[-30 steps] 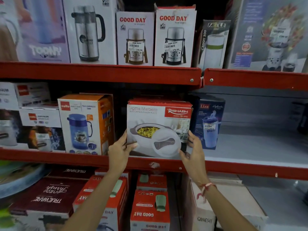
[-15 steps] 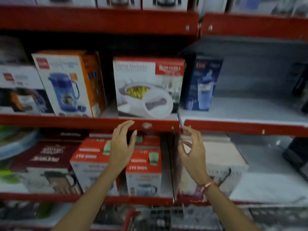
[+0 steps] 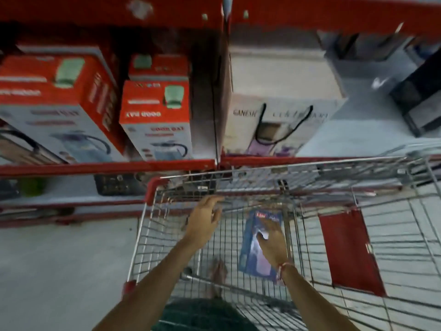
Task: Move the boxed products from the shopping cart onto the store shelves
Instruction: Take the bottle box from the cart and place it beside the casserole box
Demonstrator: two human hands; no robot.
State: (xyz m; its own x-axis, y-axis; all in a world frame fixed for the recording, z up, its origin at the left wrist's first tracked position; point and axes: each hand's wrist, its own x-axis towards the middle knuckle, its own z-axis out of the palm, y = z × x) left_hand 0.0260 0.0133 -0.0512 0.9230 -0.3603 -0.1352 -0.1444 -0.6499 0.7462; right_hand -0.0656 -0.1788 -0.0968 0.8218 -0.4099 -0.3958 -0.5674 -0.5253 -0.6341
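Note:
A wire shopping cart (image 3: 152, 194) with red corner guards stands against the red shelves (image 3: 107, 167). A blue box (image 3: 253, 256) printed with a jug lies flat on the cart's floor. My right hand (image 3: 272, 242) reaches down into the cart and rests on top of this box, fingers spread; a firm hold does not show. My left hand (image 3: 206, 220) hovers open over the cart's left part, fingers apart, holding nothing. The picture is motion-blurred.
Red-and-white kettle boxes (image 3: 155, 115) and a white Ganesh box (image 3: 281, 108) fill the shelf above the cart. A red flap (image 3: 348, 252) hangs in the cart's right section. A dark box (image 3: 420, 96) sits on the right shelf. Grey floor lies to the left.
The view has swung down from the middle shelf to the cart. Both hands left the white casserole box on the shelf and dropped into the cart; the right hand now touches the blue box.

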